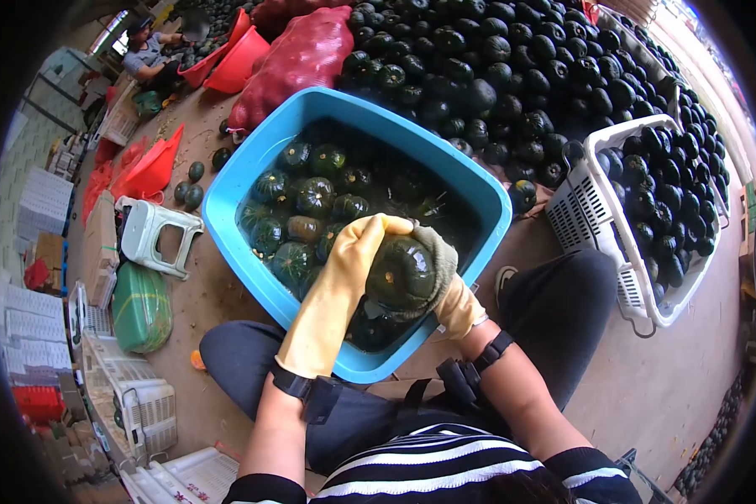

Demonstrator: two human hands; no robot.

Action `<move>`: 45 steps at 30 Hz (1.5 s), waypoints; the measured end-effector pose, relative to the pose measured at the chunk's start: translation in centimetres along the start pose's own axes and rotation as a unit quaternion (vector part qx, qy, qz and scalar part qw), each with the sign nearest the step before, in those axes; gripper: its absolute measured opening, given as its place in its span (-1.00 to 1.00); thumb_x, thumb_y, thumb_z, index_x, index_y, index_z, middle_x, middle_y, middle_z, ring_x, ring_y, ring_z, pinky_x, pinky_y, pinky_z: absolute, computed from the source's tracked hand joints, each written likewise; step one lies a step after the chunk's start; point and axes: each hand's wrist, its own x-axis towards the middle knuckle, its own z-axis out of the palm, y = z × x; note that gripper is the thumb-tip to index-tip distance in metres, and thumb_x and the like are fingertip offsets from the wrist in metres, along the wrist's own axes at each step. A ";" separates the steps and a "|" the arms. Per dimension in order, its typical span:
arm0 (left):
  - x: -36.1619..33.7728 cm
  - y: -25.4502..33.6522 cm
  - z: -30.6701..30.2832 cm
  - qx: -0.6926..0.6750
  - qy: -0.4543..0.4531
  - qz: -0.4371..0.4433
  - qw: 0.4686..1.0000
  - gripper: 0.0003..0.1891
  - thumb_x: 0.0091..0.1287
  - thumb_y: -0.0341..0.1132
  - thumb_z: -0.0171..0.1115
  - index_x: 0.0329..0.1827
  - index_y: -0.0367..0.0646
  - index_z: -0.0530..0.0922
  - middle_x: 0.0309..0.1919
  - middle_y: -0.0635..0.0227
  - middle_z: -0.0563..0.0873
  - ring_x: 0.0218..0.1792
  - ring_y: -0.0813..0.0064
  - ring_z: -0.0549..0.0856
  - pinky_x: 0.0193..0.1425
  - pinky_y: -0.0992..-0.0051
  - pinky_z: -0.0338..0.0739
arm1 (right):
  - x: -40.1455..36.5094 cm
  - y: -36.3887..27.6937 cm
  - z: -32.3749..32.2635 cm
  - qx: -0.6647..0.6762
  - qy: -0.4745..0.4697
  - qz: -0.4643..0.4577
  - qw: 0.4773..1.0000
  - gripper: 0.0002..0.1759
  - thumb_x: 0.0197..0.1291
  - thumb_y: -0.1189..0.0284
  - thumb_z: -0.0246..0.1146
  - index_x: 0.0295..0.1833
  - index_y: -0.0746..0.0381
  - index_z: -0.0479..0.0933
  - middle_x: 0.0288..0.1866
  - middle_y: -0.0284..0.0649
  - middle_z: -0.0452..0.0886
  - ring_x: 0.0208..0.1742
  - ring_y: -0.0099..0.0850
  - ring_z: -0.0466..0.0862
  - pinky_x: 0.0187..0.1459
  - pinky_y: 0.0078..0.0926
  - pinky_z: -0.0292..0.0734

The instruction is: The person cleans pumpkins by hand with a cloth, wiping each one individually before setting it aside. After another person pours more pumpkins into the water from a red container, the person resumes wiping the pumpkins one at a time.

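Note:
A wet, dark green pumpkin [392, 273] is held over the near right part of a blue plastic tub [260, 139]. My left hand [357, 256], in a yellow rubber glove, has its fingers closed over the pumpkin's left and top side. In a similar glove, my right hand [459, 308] presses a green cloth [438, 260] around the pumpkin's right side; the cloth hides most of those fingers. Several pumpkins [315, 196] sit in the dark water inside the tub. The tub stands on the floor between my legs.
A large heap of pumpkins [496, 63] lies behind the tub, beside a full red mesh sack [298, 63]. On the right stands a white basket of pumpkins [592, 202]. A white stool [155, 235] and green bundle [141, 309] are left. Another person [147, 55] sits far back left.

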 end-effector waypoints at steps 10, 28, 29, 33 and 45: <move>-4.4 1.6 3.4 0.472 0.082 0.007 0.878 -0.21 0.39 0.15 0.32 0.59 -0.03 0.32 0.38 -0.07 0.57 0.30 0.01 0.65 0.40 0.26 0.53 | 1.8 4.8 -2.6 0.162 0.110 -0.005 0.981 -0.85 0.33 0.24 0.24 -0.21 0.01 0.67 -0.32 -0.31 0.62 -0.23 -0.33 0.62 -0.26 -0.33 0.46; -1.7 -3.5 -0.3 -0.175 0.027 -0.120 0.977 -0.28 0.55 0.18 0.13 0.47 -0.31 0.40 0.29 0.13 0.63 0.27 0.33 0.63 0.40 0.25 0.53 | 2.1 1.3 2.2 -0.879 0.146 0.031 0.453 -0.65 0.28 0.31 0.17 -0.01 0.36 0.64 -0.42 -0.24 0.60 -0.44 -0.33 0.64 -0.39 -0.28 0.53; -1.2 -5.0 -0.8 -0.190 0.050 -0.108 0.975 -0.27 0.58 0.21 0.07 0.46 -0.32 0.40 0.28 0.14 0.64 0.27 0.33 0.63 0.39 0.26 0.53 | 1.2 -0.5 4.2 -0.958 0.169 0.056 0.224 -0.55 0.31 0.26 0.14 0.09 0.40 0.64 -0.38 -0.21 0.62 -0.39 -0.29 0.65 -0.36 -0.21 0.56; -2.1 -4.1 1.2 -0.102 0.067 -0.046 0.991 -0.30 0.58 0.23 0.05 0.39 -0.29 0.45 0.29 0.14 0.62 0.32 0.32 0.59 0.40 0.28 0.52 | -1.3 -2.8 5.3 -0.866 0.030 0.065 0.495 -0.50 0.42 0.45 0.04 0.39 0.46 0.41 0.24 -0.03 0.57 0.22 -0.26 0.60 0.23 -0.25 0.57; -2.1 0.0 -2.3 -0.133 0.086 -0.267 0.951 -0.52 0.42 0.17 0.30 0.22 0.06 0.65 0.02 0.37 0.81 -0.01 0.35 0.79 0.07 0.11 0.68 | 3.4 -4.4 -0.7 -0.671 -0.044 -0.028 0.740 -0.75 0.05 0.49 0.38 -0.11 0.15 0.58 -0.21 -0.20 0.73 -0.07 -0.30 0.80 -0.22 -0.28 0.72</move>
